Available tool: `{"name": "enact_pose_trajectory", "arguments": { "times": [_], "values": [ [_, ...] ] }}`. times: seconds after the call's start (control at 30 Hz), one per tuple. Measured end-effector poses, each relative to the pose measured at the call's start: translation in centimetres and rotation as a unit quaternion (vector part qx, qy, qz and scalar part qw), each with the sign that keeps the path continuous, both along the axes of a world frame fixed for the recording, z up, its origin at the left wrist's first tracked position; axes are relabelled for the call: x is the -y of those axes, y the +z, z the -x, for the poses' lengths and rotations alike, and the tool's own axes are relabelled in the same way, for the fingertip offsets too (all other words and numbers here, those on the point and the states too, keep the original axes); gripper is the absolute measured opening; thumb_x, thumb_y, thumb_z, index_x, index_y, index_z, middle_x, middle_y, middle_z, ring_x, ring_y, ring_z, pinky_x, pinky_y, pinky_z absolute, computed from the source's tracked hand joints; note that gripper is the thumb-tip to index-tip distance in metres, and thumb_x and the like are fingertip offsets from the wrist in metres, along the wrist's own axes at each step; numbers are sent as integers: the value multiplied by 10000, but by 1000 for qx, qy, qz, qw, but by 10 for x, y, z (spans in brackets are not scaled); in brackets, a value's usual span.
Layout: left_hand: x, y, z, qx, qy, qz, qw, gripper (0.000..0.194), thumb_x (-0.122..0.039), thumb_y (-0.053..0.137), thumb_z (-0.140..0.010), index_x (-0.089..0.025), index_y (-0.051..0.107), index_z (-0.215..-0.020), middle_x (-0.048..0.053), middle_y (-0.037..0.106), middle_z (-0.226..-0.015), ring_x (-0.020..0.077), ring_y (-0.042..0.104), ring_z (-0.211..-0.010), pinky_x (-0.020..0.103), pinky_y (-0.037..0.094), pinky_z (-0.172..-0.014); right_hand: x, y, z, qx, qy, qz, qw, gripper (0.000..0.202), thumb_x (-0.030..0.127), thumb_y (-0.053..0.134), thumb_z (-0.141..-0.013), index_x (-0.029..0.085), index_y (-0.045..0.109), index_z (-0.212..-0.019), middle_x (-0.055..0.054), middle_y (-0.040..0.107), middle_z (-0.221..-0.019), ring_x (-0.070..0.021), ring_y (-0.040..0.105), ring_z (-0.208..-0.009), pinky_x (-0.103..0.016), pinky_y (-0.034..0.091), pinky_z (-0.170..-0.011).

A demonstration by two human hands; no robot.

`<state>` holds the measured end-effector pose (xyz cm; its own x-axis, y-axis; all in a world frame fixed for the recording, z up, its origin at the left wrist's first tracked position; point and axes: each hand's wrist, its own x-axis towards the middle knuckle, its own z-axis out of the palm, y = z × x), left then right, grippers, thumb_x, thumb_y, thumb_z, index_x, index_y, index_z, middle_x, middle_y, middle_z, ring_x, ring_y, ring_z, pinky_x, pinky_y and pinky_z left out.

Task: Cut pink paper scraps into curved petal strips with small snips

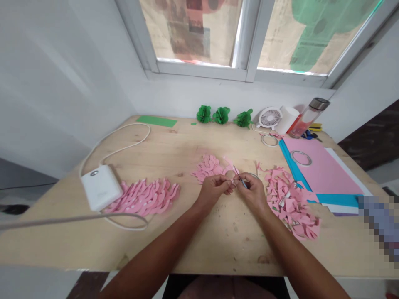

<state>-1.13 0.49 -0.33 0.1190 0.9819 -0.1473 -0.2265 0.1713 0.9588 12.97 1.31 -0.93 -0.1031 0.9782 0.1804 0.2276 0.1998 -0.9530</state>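
Left hand [215, 189] has its thumb and forefinger pinched together on a small pink paper piece [233, 181], close above the middle of the tabletop [187, 143], while the right hand [253, 193] curls closely round a thin dark-tipped tool [240, 177], probably small scissors, its tip pointing up and away from the body. The fingertips of both hands nearly meet at the paper. The step in hand looks like fine trimming or shaping of that one piece; the next move would seem to call for a steady pinch on the left and a small, exact action of the tool, clear of the fingertips. Just beyond the left hand lies a cluster of pink petal shapes [208, 167]; to the right of the right hand spreads a heap of pink scraps [293, 203]. Fingers cover most of the held piece, so its outline cannot be made out, nor whether the pink strip just beyond it belongs to it. The right hand hides the tool's handle, and I cannot tell whether its tips are parted. Both forearms are cut off below.
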Motion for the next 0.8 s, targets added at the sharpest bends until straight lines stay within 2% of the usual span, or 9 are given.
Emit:
{"name": "enact_pose_trajectory", "arguments": {
  "times": [0.23,0.8],
  "values": [
    [0,0,0,0,-2,6,1000,180,-303,678,-634,-126,655,-659,33,638,-574,111,569,-518,223,485,-517,0,0,1,8,-8,0,1000,173,333,564,-722,164,601,-721,-6,566,-669,-113,505,-555,-214,398,-507],
    [-1,0,2,-6,-16,3,1000,194,-308,695,-617,-129,668,-689,22,634,-575,108,566,-524,224,476,-537,3,8,1,85,-22,-74,993,134,296,545,-748,182,594,-695,0,558,-654,-118,483,-565,-226,368,-518]
  ]
}}
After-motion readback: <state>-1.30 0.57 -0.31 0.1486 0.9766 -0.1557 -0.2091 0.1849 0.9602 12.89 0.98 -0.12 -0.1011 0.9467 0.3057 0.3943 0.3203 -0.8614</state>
